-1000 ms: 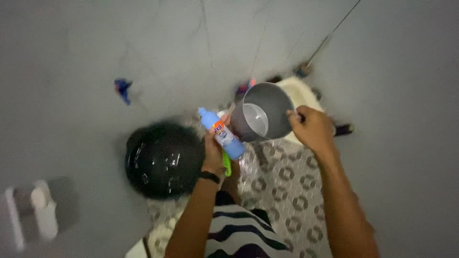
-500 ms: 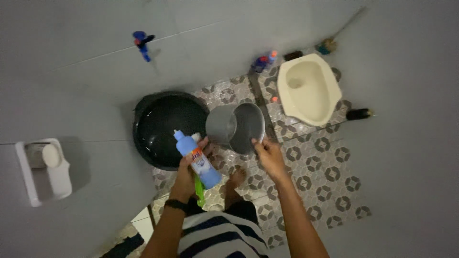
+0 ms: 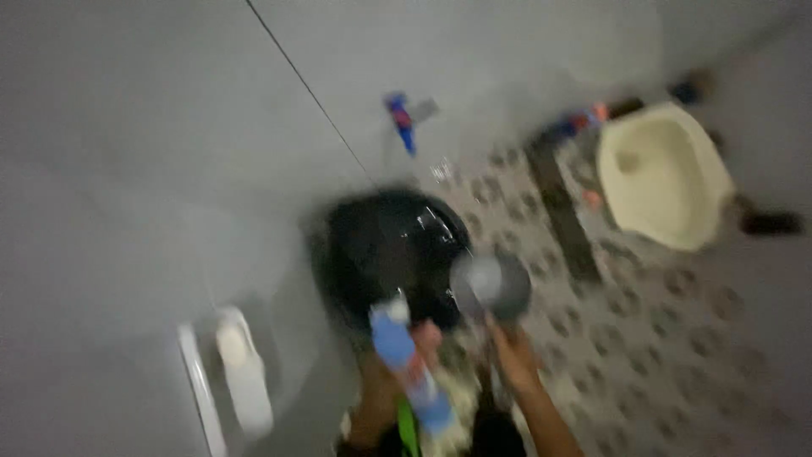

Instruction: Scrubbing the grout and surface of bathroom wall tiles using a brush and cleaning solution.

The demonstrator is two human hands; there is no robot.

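Blue plastic fills our left hand (image 3: 391, 382): a cleaner bottle (image 3: 408, 366), gripped around its middle, long axis tilted, cap end pointing up and left toward the black bucket (image 3: 385, 250), base end down toward us. A green strip (image 3: 408, 430) shows just under that hand; blur hides what it is. Our right hand (image 3: 513, 355) is closed on the handle side of a grey metal dipper (image 3: 491, 285), raised with the forearm running up from the lower edge. The dipper hangs beside the bucket's rim, its mouth facing roughly toward us. The 2 hands are near each other, not touching. Beyond, a cream squat toilet (image 3: 664, 173) sits in the patterned tile floor (image 3: 677, 338), and a white soap holder (image 3: 233, 377) hangs on the grey wall.
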